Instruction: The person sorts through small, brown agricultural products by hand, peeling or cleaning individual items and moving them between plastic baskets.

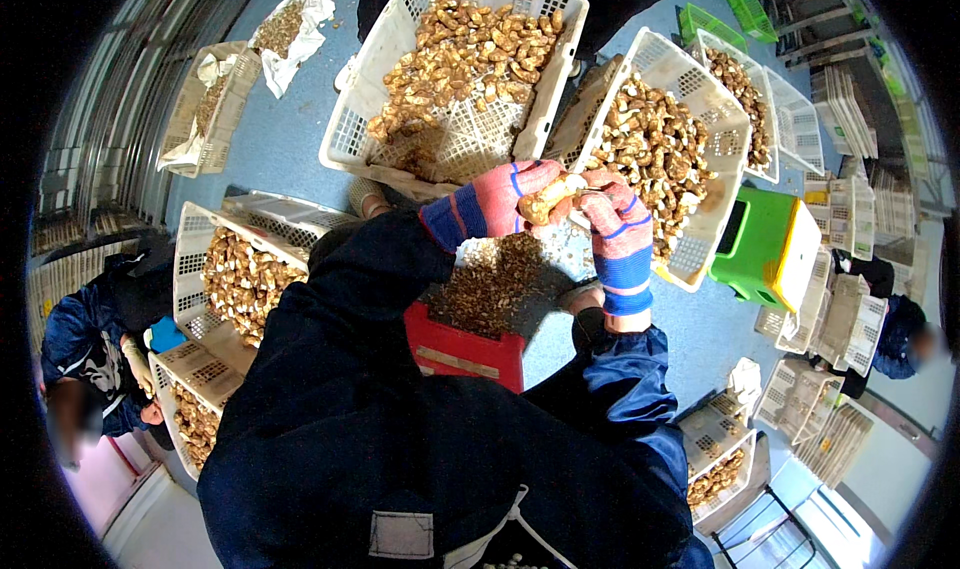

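A wide white crate (480,134) straight ahead holds loose brown mushrooms (490,39); a slightly smaller crate (722,137) to its right is heaped with more. Brown scraps (485,289) lie below the hands. The left hand (500,201), in a striped glove, is closed on a single mushroom (543,205) between both hands. The right hand (620,224), gloved alike, curls its fingers beside it; whether these grip anything, I cannot tell.

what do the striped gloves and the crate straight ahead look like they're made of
Striped gloves: probably soft, matte knitted fabric, judging by the snug, banded cuffs; fibre unclear. Crate: likely moulded plastic, off-white and fairly dull, judging by its regular grid of openings.
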The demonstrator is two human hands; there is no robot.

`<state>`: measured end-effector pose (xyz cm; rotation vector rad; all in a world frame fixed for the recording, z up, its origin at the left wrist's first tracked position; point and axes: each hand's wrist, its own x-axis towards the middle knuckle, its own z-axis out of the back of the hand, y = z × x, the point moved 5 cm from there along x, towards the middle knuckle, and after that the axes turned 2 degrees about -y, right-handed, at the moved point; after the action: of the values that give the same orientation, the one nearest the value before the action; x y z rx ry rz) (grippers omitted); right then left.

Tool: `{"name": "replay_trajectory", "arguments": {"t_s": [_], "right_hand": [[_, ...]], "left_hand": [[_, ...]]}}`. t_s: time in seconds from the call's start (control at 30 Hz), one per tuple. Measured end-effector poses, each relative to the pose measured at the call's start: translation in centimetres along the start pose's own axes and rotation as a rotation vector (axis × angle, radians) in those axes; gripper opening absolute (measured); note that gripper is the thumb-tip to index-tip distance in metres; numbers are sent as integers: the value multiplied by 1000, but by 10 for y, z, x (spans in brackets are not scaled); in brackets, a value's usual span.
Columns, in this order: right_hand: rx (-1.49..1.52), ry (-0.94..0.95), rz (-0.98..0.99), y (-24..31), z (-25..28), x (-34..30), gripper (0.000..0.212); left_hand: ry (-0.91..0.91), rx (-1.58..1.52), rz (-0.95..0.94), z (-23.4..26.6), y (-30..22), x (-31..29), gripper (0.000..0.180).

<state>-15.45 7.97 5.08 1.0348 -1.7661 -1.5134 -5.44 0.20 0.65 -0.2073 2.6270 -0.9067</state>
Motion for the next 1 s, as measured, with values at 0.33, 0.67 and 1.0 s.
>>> {"name": "replay_trajectory", "arguments": {"t_s": [0.33,0.67,1.0], "right_hand": [[-100,5,66,-3,3,1,13],[-251,1,144,3,-1,-1,7],[100,23,-156,-12,6,2,10]], "left_hand": [[234,-789,318,10,32,6,42],[514,-1219,670,6,42,4,51],[205,-714,406,6,35,-3,42]]}}
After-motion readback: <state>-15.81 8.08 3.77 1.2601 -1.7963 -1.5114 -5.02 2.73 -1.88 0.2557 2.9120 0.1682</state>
